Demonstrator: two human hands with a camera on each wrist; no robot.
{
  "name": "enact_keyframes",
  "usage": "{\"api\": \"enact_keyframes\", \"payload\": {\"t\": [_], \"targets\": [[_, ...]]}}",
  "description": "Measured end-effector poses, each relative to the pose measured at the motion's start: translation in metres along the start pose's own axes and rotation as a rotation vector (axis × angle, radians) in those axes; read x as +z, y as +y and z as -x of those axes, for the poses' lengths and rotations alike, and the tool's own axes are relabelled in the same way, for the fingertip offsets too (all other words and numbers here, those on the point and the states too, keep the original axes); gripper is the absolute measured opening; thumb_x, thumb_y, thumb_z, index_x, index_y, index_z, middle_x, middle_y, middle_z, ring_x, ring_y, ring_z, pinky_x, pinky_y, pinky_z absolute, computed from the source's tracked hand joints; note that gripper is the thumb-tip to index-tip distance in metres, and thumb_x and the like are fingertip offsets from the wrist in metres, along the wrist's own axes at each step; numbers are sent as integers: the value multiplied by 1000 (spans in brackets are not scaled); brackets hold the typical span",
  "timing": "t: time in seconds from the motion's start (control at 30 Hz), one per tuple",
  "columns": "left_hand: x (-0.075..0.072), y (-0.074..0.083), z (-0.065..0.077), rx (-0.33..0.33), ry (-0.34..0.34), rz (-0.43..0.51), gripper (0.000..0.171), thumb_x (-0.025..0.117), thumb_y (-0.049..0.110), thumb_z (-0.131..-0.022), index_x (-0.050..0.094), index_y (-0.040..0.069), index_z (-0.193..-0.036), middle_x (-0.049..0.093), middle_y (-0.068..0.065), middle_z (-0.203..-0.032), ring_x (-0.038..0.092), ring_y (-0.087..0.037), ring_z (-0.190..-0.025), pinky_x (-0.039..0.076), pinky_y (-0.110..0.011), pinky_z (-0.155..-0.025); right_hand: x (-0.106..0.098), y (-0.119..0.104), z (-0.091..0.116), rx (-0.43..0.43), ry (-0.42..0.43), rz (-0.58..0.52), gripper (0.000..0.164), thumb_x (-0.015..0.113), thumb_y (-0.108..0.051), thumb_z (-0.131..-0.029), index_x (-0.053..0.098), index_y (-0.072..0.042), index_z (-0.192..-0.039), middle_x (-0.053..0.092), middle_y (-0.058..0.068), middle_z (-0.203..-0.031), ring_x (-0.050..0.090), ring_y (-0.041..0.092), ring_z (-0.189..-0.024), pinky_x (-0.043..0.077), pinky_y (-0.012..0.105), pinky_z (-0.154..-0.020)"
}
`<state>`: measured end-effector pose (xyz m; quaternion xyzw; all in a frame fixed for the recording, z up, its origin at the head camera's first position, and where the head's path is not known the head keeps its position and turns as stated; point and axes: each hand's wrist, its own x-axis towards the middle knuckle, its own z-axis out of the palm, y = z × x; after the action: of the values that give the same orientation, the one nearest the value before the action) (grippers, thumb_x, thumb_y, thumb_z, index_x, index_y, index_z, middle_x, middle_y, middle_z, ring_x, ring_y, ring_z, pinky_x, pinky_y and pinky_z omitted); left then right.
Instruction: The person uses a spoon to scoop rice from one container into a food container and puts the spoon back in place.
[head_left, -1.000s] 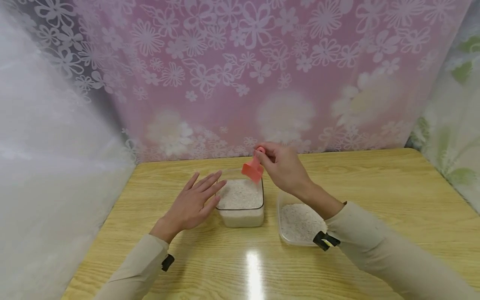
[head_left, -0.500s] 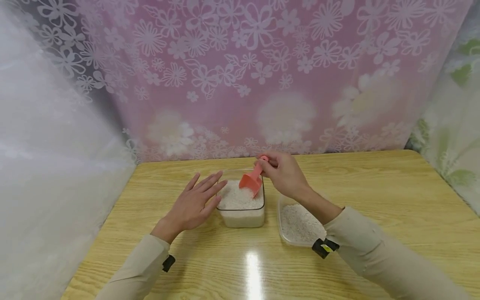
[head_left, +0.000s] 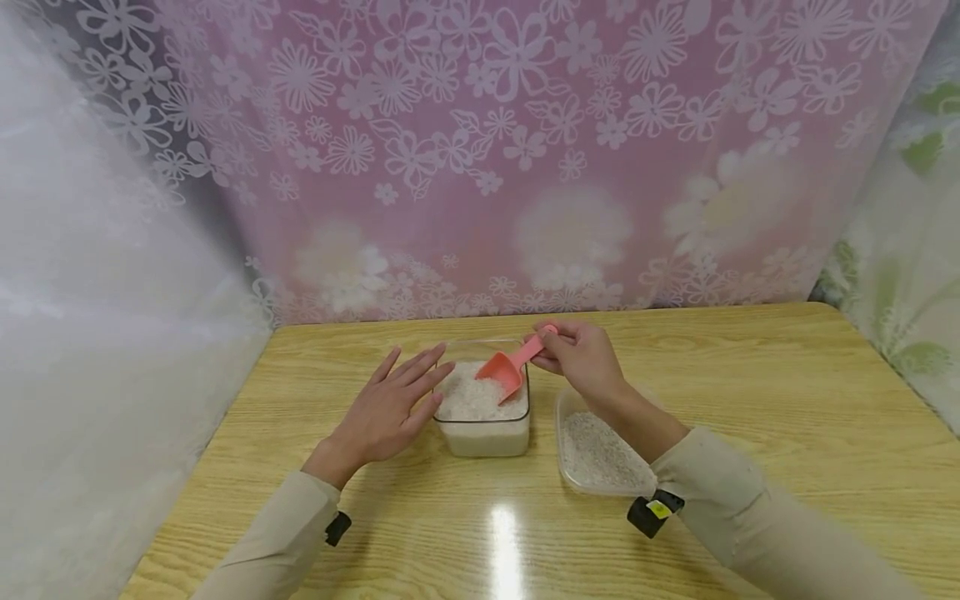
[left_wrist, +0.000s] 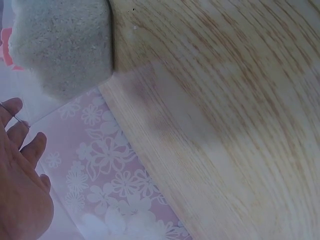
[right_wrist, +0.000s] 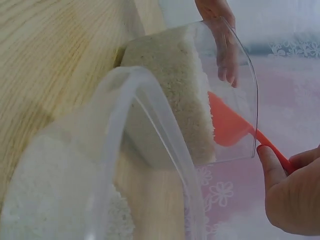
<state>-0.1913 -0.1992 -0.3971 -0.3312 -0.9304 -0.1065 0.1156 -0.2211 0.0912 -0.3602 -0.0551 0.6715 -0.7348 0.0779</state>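
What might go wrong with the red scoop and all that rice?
Some rice could spill: the scoop is dug in near the box's right side, so lifting it might flick grains over the rim.

The right hand pinches just the handle's end, so a heavy scoopful might twist.

The right sleeve is close to the other tub, so it might bump it.

left hand (head_left: 378,410) — one, back upward, fingers extended and slightly spread; left forearm (head_left: 266,533), sleeved, angled forward and inward. right hand (head_left: 588,358) — one, fingers bent, thumb set against them in a pinch; right forearm (head_left: 765,512), likewise sleeved, slanting forward and inward.
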Motion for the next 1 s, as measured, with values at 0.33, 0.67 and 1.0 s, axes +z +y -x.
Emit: {"api": "enact_keyframes", "payload": {"t": [0.33,0.67,1.0], "targets": [[0,1,1,2,3,6,50,31,41,-105,42,16,-147,27,-3,-155,25,-17,-141,6,-47,-116,-5,8,2,50,-2,-143,37,46,-7,-102,45,12,-134,53,33,-125,67,20,-97,52,31,-87],[0,1,1,-2,-9,7,50,30,41,-105,40,17,-148,24,0,-156,23,-15,-141,4,-47,-116,-4,7,8,75,0,-174,37,47,-8,-102,46,11,-134,56,30,-123,68,19,-94,52,30,-86],[0,2,0,6,2,3,49,33,39,-105,40,17,-148,25,-2,-156,25,-17,-141,5,-47,-116,5,7,11,104,-46,-227,38,45,-5,-102,44,13,-135,55,31,-124,67,20,-97,52,30,-85]]}}
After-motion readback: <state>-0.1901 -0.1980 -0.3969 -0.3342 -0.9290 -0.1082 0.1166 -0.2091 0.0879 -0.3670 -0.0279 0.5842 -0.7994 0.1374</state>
